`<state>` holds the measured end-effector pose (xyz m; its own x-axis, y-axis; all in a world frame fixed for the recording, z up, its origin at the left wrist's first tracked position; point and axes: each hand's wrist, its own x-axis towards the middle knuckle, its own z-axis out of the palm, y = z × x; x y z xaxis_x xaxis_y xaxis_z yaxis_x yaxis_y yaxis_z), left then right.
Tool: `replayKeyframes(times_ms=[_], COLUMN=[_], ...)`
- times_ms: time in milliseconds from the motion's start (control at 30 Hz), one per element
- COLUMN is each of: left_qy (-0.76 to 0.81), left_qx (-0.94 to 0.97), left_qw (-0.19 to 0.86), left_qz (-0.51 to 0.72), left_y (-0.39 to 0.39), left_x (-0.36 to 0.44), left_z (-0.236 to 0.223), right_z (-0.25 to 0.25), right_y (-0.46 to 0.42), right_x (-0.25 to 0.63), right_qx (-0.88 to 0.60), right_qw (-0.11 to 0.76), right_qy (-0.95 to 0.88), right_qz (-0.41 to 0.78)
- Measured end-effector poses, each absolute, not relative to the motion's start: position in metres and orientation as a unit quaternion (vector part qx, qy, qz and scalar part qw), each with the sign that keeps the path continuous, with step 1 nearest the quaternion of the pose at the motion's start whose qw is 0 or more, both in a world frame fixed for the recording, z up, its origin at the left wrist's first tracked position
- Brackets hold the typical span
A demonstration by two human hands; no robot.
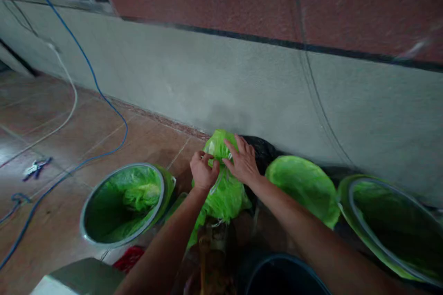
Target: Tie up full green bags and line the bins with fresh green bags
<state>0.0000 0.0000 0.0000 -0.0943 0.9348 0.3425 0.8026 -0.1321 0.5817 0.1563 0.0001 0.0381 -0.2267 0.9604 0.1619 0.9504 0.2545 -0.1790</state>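
Left hand (pixel 204 171) curled, gripping green plastic bag (pixel 223 196); right hand (pixel 242 162) spread open, pressing same bag just beside.

Brown tile floor (pixel 44 221): blue cable (pixel 117 113), white cable (pixel 75 97) (loose), green-lined bin (pixel 121 205).

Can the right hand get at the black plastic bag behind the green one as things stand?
Probably yes. The right hand rests on the green plastic bag, and the black plastic bag sits just beyond its fingers against the wall. Nothing seems to stand between them except the edge of the green bag.
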Motion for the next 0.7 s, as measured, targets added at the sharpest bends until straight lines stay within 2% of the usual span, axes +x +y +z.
replayKeyframes(times_ms=[133,233,333,500,600,700], left_qy=[0.693,0.676,0.656,0.657,0.647,0.655], left_qx=[0.65,0.698,0.718,0.724,0.733,0.724], left_qw=[0.103,0.198,0.231,0.208,0.211,0.209], left_qz=[0.296,0.134,0.044,0.001,-0.003,0.062], left_y=[0.04,0.052,0.05,0.047,0.05,0.046], left_x=[0.003,0.011,0.022,0.036,0.04,0.033], left_z=[-0.008,-0.041,-0.085,-0.128,-0.129,-0.113], right_z=[-0.011,-0.054,-0.094,-0.138,-0.144,-0.128], right_y=[0.02,0.022,0.019,0.018,0.019,0.017], right_x=[0.15,0.157,0.17,0.183,0.184,0.183], right_qx=[-0.602,-0.651,-0.655,-0.646,-0.647,-0.648], right_qw=[0.027,-0.015,-0.03,-0.056,-0.071,-0.042], right_qy=[-0.792,-0.747,-0.744,-0.749,-0.746,-0.746], right_qz=[0.1,0.138,0.132,0.132,0.145,0.146])
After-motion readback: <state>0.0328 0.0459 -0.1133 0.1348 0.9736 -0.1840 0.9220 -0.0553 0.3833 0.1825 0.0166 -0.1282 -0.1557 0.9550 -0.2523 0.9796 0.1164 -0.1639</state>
